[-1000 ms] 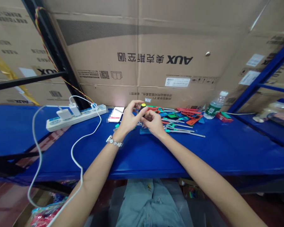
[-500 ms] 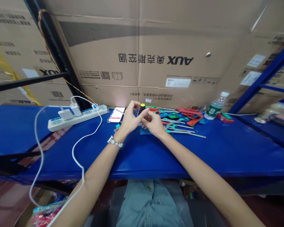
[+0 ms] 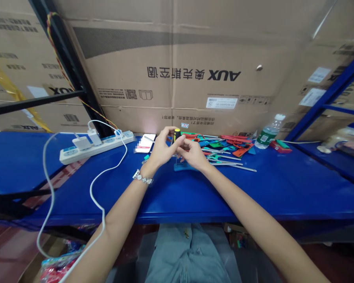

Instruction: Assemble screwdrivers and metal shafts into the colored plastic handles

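Note:
A black-and-yellow screwdriver (image 3: 177, 133) stands upright between my hands, and its thin shaft shows below the fingers. My left hand (image 3: 163, 148) is closed around the handle from the left side. From the right, the pinched fingers of my right hand (image 3: 191, 152) meet it lower down, partly hiding the grip. Under the shaft lies a blue-handled stick lighter (image 3: 184, 167) on the blue table (image 3: 191, 196). Just behind my right hand spreads a pile of colourful stick lighters (image 3: 221, 147) with metal tubes.
A phone (image 3: 146, 143) lies left of my hands, beside a white power strip (image 3: 97, 147) with plugs and a trailing white cable (image 3: 91, 188). A water bottle (image 3: 267, 135) and a red-and-green item (image 3: 281, 146) stand at right. Large cardboard boxes (image 3: 194, 47) form the back.
The screwdriver has turned and risen slightly, so yellow on its handle's side and the shaft below now show. My hands have barely shifted.

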{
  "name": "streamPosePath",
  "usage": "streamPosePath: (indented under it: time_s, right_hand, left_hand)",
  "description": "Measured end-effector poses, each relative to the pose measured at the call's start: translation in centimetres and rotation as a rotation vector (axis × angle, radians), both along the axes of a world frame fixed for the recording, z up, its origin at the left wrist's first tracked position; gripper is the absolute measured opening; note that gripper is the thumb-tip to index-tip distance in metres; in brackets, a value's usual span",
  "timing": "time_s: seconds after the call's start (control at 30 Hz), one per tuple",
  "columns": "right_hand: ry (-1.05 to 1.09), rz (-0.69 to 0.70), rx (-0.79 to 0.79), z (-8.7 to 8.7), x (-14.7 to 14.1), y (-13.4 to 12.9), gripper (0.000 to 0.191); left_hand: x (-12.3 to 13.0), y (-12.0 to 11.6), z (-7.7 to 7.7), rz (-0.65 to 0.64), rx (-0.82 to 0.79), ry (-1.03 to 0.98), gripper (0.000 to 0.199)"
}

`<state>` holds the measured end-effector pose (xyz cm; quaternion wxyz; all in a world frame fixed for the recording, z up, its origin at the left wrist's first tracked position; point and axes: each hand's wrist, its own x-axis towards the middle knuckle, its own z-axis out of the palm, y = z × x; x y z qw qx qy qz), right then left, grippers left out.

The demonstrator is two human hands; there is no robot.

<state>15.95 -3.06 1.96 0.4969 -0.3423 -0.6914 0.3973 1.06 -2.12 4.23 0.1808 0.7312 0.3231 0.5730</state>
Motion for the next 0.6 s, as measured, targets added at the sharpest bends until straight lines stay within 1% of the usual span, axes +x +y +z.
streamPosePath:
  time_s: [0.07,0.13,0.23,0.33,0.5,0.6]
  right_hand:
    - [-0.046,0.034,0.01,0.2,0.4,-0.02,0.043]
    - [-0.063,0.029,0.038,0.29,0.62,-0.11,0.041]
    - [-0.068,0.025,0.051,0.15,0.56,-0.21,0.037]
    - [-0.059,0.035,0.033,-0.08,0.48,-0.23,0.037]
    - [-0.069,0.005,0.062,-0.1,0.92,-0.28,0.035]
    - [-0.051,-0.009,0.053,-0.22,0.97,-0.24,0.035]
  left_hand:
    - [-0.11,-0.02,0.09,-0.063,-0.015,0.015,0.026]
    - [-0.11,-0.05,0.18,-0.105,-0.026,-0.009,0.025]
    - [-0.07,-0.09,0.16,-0.088,-0.019,-0.033,0.021]
    - [-0.32,-0.07,-0.01,-0.068,-0.029,-0.012,0.024]
    - [-0.8,0.17,-0.2,-0.145,-0.067,0.027,0.033]
    - [-0.37,0.26,-0.2,-0.161,-0.065,0.005,0.032]
